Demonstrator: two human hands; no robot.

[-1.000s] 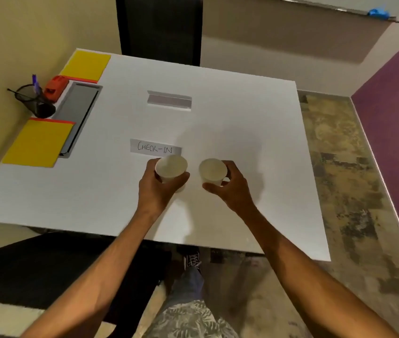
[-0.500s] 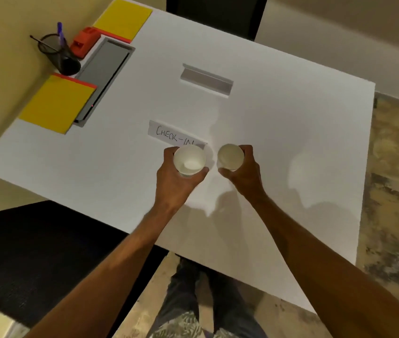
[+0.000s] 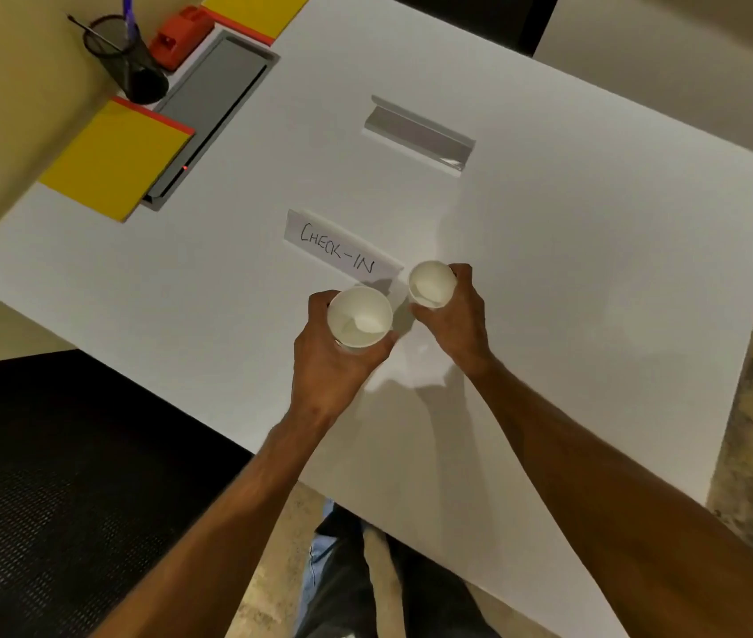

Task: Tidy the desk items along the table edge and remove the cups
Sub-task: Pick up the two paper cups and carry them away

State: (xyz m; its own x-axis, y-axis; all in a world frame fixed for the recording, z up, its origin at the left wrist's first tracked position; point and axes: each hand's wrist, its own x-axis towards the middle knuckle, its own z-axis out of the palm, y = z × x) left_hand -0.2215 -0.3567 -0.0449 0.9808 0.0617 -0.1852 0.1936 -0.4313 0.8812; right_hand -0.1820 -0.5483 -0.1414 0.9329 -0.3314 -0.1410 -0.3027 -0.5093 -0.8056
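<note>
Counter (image 3: 595,278): white, square top, seen from above. Left hand (image 3: 333,366): fingers curled round the wall of a white paper cup (image 3: 359,317), upright, mouth toward the camera, long axis roughly vertical; held above the near middle of the counter. Right hand (image 3: 455,315): wrapped likewise round a second white cup (image 3: 431,284), also upright with open mouth up, just beside the first and apart from it. Both cups look empty inside. Paper sign (image 3: 342,250): reads "CHECK-IN", lies flat just beyond the cups, long axis slanting from far left to near right. Grey folded card holder (image 3: 418,135): farther out, parallel to the sign. Along the left edge: yellow pad (image 3: 116,161), grey recessed tray (image 3: 211,108) running lengthwise along that edge, black mesh pen pot (image 3: 128,62) tilted in view with a purple pen, red stapler (image 3: 178,36), second yellow pad (image 3: 257,11) at the far corner.
</note>
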